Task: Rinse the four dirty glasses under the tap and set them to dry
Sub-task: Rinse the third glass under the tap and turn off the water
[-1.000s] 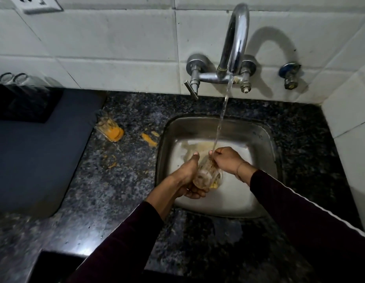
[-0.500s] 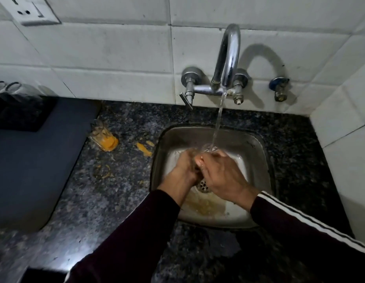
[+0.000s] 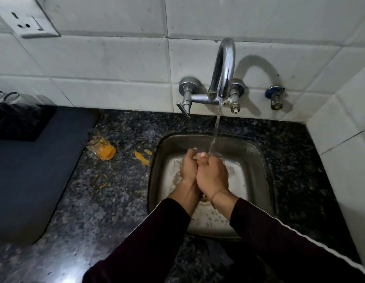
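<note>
Head view, sole camera: worn on the person's head, wide-angle, angled forward and steeply down. Faces the tiled wall (image 3: 108, 58) and tap (image 3: 223, 66), with the steel sink (image 3: 257, 166) directly below centre, close. Both sleeved forearms enter from the bottom edge. Granite counter (image 3: 108, 201) fills the left foreground. No second view shares the scene.

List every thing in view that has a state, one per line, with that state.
tap: running, stream falling onto the hands
glass in hands: under the stream, mostly hidden
left hand: curled round the glass
right hand: curled round the glass
dirty glass: on the counter, orange residue inside
two glasses: on the dark mat, far left
sink: wet
</note>
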